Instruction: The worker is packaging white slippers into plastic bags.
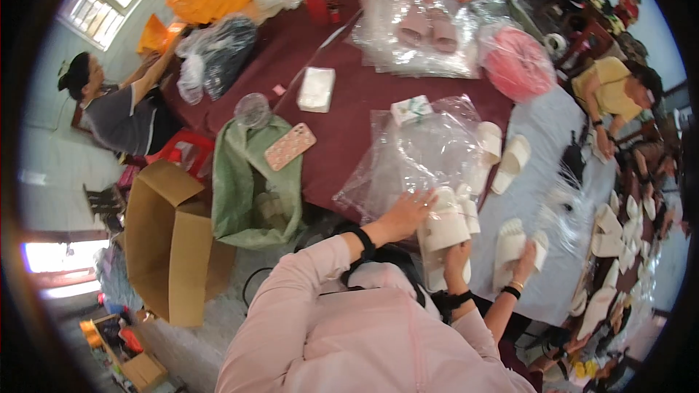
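A pair of cream slide slippers (445, 222) is in front of me at the table's near edge, some clear plastic around it. My right hand (457, 256) grips the slippers from below, near the heel end. My left hand (409, 215) lies with fingers stretched out over clear plastic bags (429, 156), its fingertips beside the slippers' strap. The bags are spread flat and overlap one another. Just beyond the held pair stands another pair of cream slippers (512, 164) on the pale cover. What my right fingers do underneath is partly hidden.
At my right, a co-worker's hand (523, 268) touches more cream slippers (508, 247). A white box (412, 110), a paper stack (317, 89) and a phone (290, 146) lie ahead and left. A green sack (237, 175) and a cardboard box (191, 262) stand left. Across sits pink slippers' bag pile (393, 58).
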Available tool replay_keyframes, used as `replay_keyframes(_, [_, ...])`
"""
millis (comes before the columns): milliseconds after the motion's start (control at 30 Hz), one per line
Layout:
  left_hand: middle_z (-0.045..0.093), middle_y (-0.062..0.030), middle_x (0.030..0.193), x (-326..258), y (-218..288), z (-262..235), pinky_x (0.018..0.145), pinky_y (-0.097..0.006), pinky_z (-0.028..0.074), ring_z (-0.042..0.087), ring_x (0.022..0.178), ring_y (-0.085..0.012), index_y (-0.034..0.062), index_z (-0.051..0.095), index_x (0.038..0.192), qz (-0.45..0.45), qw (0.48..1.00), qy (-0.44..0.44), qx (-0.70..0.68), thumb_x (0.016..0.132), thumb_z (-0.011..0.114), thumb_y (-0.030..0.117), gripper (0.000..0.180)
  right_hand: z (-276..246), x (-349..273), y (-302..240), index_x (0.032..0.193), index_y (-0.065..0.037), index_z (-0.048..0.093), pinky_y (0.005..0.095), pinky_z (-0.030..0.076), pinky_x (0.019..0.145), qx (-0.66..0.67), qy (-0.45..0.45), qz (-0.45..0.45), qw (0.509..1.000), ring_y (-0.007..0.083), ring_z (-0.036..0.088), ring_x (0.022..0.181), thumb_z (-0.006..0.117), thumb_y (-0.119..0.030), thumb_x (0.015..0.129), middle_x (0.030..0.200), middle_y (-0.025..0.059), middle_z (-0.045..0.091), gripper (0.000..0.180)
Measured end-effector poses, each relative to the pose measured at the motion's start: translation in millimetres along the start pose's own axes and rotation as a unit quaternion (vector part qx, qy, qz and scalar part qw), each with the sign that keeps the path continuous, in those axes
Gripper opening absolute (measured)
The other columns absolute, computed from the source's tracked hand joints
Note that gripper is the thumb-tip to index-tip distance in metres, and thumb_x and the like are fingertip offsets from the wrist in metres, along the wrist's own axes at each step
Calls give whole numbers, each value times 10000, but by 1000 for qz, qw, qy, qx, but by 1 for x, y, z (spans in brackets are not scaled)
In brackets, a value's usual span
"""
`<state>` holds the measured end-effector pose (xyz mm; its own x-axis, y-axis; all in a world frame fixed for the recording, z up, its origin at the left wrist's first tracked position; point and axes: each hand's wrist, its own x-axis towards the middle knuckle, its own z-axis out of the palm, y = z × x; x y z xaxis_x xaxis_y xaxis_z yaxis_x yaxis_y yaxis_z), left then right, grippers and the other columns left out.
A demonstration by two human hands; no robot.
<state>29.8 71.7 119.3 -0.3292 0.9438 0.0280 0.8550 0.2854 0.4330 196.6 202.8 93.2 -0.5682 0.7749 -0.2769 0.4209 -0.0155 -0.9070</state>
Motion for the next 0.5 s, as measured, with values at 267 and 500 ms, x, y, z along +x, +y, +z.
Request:
replay_keyframes(267, [271,-252,1433,12,10,-14,1005,-474,341,420,1201,-407,51,203,1436,-2,998,26,-51,902,486,158,613,13,-8,-22,1146,46,538,372,340,979,139,45,16,989,332,453,1150,448,-44,880,1232,202,490,295])
replay_keyframes(500, [272,-257,1431,12,14,2,1013,-476,334,397,1217,-436,77,242,1432,-3,991,51,-120,909,475,153,578,4,1,3,1094,45,569,449,332,947,-222,54,-159,961,396,433,1087,475,-17,806,1186,234,494,309])
